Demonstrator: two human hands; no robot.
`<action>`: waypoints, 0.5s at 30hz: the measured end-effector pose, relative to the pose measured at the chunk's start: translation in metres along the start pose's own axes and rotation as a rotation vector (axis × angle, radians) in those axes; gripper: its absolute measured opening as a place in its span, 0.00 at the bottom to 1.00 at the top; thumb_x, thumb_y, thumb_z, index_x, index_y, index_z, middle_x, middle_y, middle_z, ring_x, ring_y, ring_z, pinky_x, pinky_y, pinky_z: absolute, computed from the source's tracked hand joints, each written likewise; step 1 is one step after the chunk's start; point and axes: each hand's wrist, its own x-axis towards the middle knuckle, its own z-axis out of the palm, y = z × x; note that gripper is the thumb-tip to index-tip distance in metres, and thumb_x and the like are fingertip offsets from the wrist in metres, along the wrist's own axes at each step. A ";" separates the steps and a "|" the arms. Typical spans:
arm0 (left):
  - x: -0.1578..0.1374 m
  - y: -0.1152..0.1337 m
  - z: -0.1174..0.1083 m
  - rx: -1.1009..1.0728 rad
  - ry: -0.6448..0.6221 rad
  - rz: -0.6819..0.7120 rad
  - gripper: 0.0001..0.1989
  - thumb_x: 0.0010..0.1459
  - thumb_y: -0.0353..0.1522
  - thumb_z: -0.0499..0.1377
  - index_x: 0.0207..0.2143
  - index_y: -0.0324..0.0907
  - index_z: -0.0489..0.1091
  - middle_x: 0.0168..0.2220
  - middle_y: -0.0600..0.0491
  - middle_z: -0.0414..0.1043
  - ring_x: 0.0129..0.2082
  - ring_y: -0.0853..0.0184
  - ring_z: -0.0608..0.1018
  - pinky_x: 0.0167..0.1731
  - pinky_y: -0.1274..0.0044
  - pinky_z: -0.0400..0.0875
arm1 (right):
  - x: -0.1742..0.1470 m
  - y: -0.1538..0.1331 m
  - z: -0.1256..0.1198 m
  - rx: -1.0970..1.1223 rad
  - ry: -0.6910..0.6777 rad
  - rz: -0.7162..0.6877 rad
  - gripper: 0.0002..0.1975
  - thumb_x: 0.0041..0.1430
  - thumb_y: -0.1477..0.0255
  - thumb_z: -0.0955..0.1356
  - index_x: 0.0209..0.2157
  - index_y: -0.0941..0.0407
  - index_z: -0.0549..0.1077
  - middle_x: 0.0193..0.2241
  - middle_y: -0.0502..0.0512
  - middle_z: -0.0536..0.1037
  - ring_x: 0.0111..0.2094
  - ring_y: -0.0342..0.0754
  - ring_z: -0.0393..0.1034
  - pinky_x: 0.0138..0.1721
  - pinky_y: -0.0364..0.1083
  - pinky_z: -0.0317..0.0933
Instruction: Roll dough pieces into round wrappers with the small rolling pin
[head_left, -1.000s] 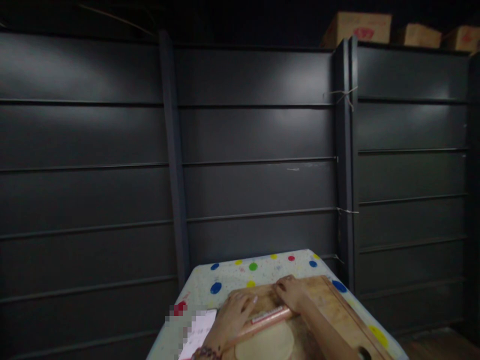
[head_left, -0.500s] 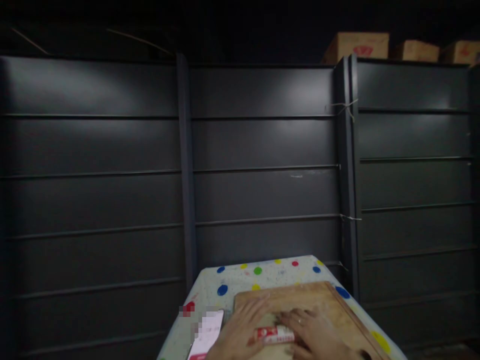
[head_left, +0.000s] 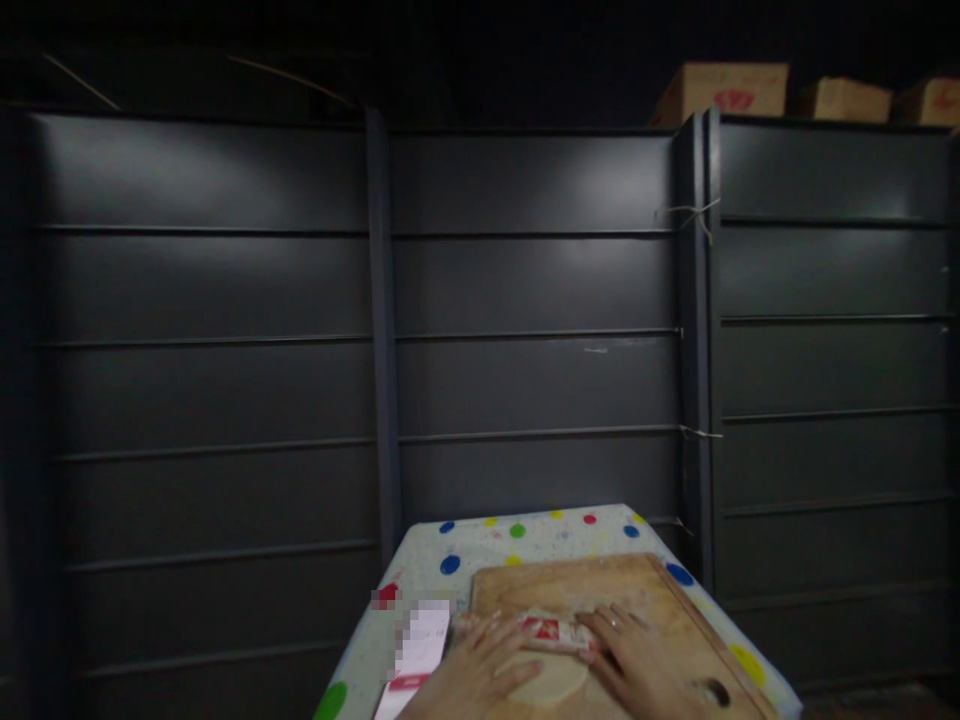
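A white cylinder with red print lies crosswise on a wooden board. Just on my side of it, a thin, pale round sheet that looks like dough lies flat on the board. My left hand rests over the cylinder's left end, its fingers spread and the thumb apart over the sheet. At the right end, my right hand lies with fingers stretched out, one wearing a ring. Both hands touch the cylinder from above; neither is closed round it. My palms partly cover its ends.
A polka-dot cloth covers the table. Left of the board lies a phone-like slab with a bright screen, partly pixelated. The board has a dark hole near its right corner. Dark metal panels stand behind, with boxes above.
Both hands and the cylinder have moved forward, away from me, over the board. More of the pale sheet shows, and the board's hole is now in clear view. The camera has shifted slightly.
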 end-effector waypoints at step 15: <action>0.007 -0.022 0.020 -0.239 0.015 -0.195 0.32 0.63 0.48 0.57 0.66 0.66 0.50 0.70 0.59 0.47 0.69 0.56 0.52 0.66 0.58 0.50 | 0.006 -0.002 -0.005 0.005 0.059 0.127 0.20 0.69 0.58 0.58 0.56 0.49 0.70 0.51 0.55 0.77 0.51 0.55 0.71 0.52 0.50 0.62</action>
